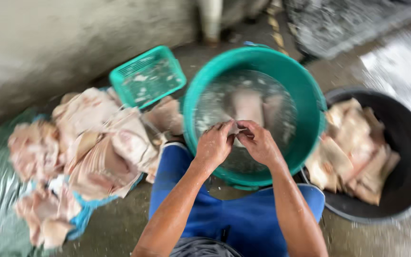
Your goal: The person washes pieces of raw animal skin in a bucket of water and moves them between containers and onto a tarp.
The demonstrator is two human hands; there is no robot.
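At the far left, a heap of pale pink meat pieces (86,152) lies on a sheet on the floor (115,228), with blue material showing under its lower edge. Just behind the heap, a small green mesh basket (147,76) rests tilted against it.

At centre, a large green tub (305,95) stands on the floor and holds water; pale pieces show blurred beneath the surface. The person's blue apron (243,214) spreads below the tub, near its front rim.

The left hand (213,143) is positioned over the front part of the tub, fingers (225,126) curled narrow and pinched together. The right hand (260,143) is just beside it, fingers curled the same way. The fingertips of both hands meet on a small pale piece (237,135) held between them above the water. The frame is blurred, so the kind of piece cannot be told.

At right, a black tub (405,190) stands touching the green tub's side. It contains a stack of pale cut pieces (353,152) piled against its left wall.
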